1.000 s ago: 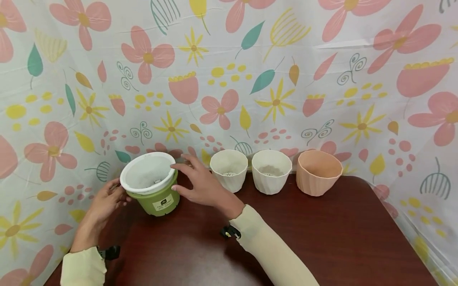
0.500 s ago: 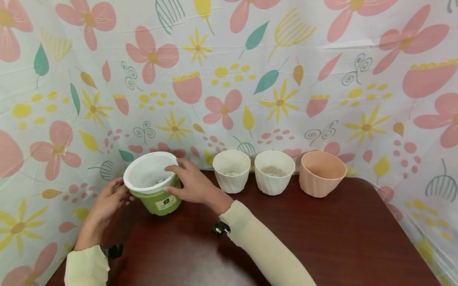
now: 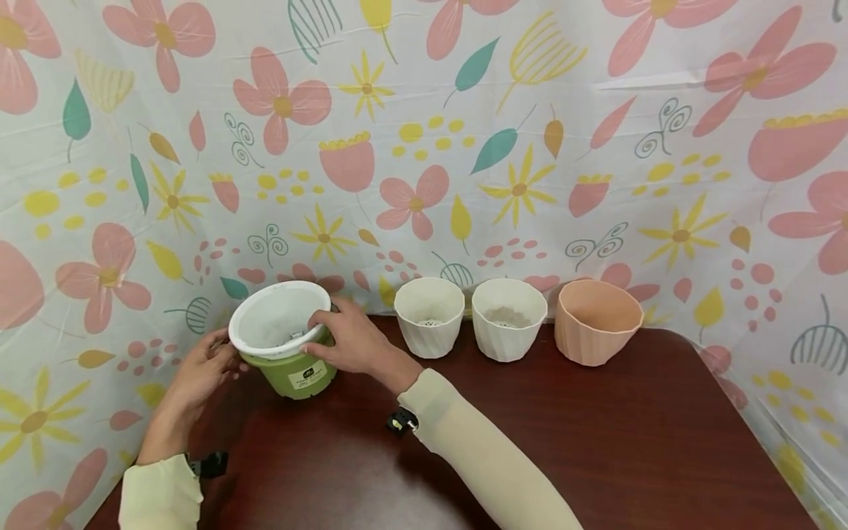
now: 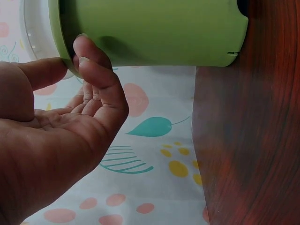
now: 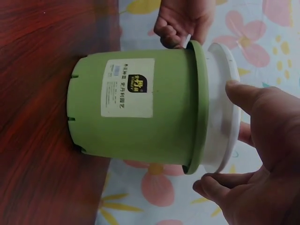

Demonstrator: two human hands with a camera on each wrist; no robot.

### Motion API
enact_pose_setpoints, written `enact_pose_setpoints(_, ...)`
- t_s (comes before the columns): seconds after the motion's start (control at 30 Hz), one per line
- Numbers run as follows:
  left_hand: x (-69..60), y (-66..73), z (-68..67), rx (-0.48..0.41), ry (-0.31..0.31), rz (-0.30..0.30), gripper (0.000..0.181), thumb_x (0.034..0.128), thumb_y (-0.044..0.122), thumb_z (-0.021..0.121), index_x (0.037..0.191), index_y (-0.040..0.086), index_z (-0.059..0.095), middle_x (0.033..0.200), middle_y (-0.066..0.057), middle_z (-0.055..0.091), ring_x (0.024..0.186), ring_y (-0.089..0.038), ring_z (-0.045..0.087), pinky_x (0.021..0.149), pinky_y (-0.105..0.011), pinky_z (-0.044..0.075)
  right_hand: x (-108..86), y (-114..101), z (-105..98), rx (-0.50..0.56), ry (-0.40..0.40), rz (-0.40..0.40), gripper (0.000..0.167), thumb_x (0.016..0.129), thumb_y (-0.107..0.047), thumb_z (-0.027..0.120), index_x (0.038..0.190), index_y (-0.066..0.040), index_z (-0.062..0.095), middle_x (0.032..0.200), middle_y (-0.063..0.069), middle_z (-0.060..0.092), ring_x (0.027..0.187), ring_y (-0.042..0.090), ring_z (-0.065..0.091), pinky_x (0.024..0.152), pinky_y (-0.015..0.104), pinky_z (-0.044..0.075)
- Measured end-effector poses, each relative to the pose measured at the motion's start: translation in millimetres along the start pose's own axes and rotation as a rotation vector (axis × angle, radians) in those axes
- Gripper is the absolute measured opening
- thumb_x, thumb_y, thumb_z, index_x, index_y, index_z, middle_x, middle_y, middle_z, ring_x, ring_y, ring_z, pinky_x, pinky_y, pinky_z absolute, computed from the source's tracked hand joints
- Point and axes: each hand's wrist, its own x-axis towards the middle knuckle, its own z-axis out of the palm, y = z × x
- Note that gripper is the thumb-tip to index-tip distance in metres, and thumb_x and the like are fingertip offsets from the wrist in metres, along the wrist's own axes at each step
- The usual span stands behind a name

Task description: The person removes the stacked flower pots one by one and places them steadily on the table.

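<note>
A white flowerpot (image 3: 250,342) sits nested inside a green flowerpot (image 3: 281,379), its rim standing above the green one. The green pot stands on the table and bears a printed label (image 5: 127,88). At the pots' left side, my left hand (image 3: 202,372) pinches the green rim, thumb on top and fingertips beneath it, as the left wrist view shows. My right hand (image 3: 354,338) grips the white rim from the right. Its thumb (image 5: 241,93) lies on the outside of that rim, and a finger reaches over into the pot. Part of the right fingers is hidden.
Two white fluted pots (image 3: 429,337) (image 3: 509,340) and a peach fluted pot (image 3: 589,342) stand in a row to the right along the back edge. The dark red-brown table (image 3: 318,471) meets a flower-printed cloth (image 3: 411,88) behind and at the left.
My right hand has moved left and closed its fingers over the white pot's rim. The left hand stays at the green rim, and the pots have not visibly moved on the table.
</note>
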Motion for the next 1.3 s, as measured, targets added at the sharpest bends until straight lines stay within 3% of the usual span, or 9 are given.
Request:
enact_pose_setpoints(0.23,2.4,-3.3,-2.2,-0.002,-0.013,-0.004,0.070,0.1145,0.040,0.047,0.163,-0.002,0.021,0.106,0.013,0.065,0.092,-0.014,0.066,0.080,-0.028,0.058,2.0,-0.4,6.2,0.027,0.019,0.037,0.032,0.093,-0.044,0.083,0.106,-0.016,0.073,0.131,0.010,0.063,0.128,0.023,0.059,0.104,0.029,0.049)
enact_pose_setpoints(0.47,2.2,-1.6,-2.5,0.015,-0.010,0.014,0.070,0.1146,0.041,0.046,0.163,-0.003,0.021,0.109,0.010,0.065,0.091,-0.013,0.066,0.080,-0.029,0.058,3.8,1.6,5.1,0.044,0.009,0.089,0.033,0.091,-0.046,0.084,0.106,-0.018,0.075,0.136,0.009,0.063,0.134,0.023,0.056,0.104,0.032,0.051)
enact_pose_setpoints(0.8,-1.2,0.2,-2.4,0.008,-0.006,0.033,0.065,0.1153,0.038,0.045,0.160,-0.004,0.025,0.103,0.011,0.066,0.089,-0.016,0.066,0.077,-0.029,0.057,6.8,2.3,4.9,0.042,0.023,0.070,0.034,0.088,-0.045,0.086,0.103,-0.016,0.079,0.123,0.005,0.070,0.131,0.023,0.058,0.108,0.031,0.049)
enact_pose_setpoints(1.3,0.1,-4.0,-2.2,0.029,0.008,0.035,0.059,0.1161,0.034,0.043,0.158,-0.004,0.027,0.108,0.007,0.064,0.091,-0.017,0.066,0.078,-0.030,0.057,8.6,0.9,6.5,0.099,0.075,0.060,0.034,0.085,-0.044,0.089,0.101,-0.016,0.081,0.123,0.007,0.071,0.126,0.023,0.059,0.101,0.028,0.051)
